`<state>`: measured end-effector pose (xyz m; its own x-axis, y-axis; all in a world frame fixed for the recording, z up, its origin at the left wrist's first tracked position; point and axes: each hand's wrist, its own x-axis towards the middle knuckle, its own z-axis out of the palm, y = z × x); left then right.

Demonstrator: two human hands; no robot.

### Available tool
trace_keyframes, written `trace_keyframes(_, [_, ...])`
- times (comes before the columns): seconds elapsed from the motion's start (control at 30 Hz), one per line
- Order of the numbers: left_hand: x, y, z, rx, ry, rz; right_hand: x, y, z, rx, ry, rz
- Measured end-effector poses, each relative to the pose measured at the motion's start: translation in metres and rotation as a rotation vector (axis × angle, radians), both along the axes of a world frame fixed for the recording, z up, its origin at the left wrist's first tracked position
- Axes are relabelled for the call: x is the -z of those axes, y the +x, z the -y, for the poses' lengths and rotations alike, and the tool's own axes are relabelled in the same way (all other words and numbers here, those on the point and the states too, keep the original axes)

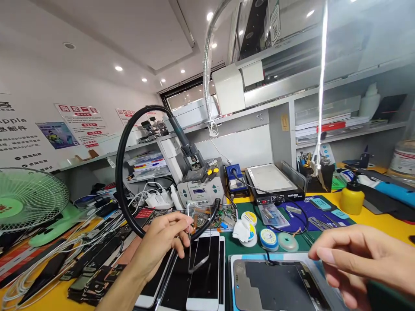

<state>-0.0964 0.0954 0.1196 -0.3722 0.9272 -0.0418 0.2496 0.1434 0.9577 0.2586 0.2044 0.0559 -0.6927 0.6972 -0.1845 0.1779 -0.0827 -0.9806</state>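
My left hand (164, 242) pinches a thin clear glass panel (199, 235) upright over the white phones (204, 276); my right hand (363, 259) hovers spread, empty. A loose pinch could drop it, and I judge it would crack on them.

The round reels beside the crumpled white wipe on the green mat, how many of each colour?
White-and-yellow round reel: 1
Blue-rimmed round reel: 1
Pale green round reel: 1
Total: 3
They lie between the left hand and the right hand.
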Motion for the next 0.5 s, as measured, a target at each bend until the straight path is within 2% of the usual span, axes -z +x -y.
trace_keyframes(0.1, [-0.008, 0.026, 0.01, 0.007, 0.091, 0.123, -0.012, -0.002, 0.006, -0.001, -0.001, -0.014])
trace_keyframes(0.2, [-0.007, 0.053, 0.016, -0.011, 0.149, 0.243, -0.021, -0.006, 0.012, 0.0, 0.015, -0.055])
trace_keyframes(0.27, [0.0, 0.072, 0.016, -0.032, 0.179, 0.374, -0.023, -0.01, 0.016, 0.004, 0.012, -0.088])
trace_keyframes(0.37, [0.018, 0.094, 0.012, -0.044, 0.193, 0.572, -0.02, -0.016, 0.02, -0.002, -0.127, -0.206])
trace_keyframes(0.5, [0.04, 0.109, 0.006, -0.115, 0.183, 0.649, -0.014, -0.02, 0.018, -0.028, -0.184, -0.254])
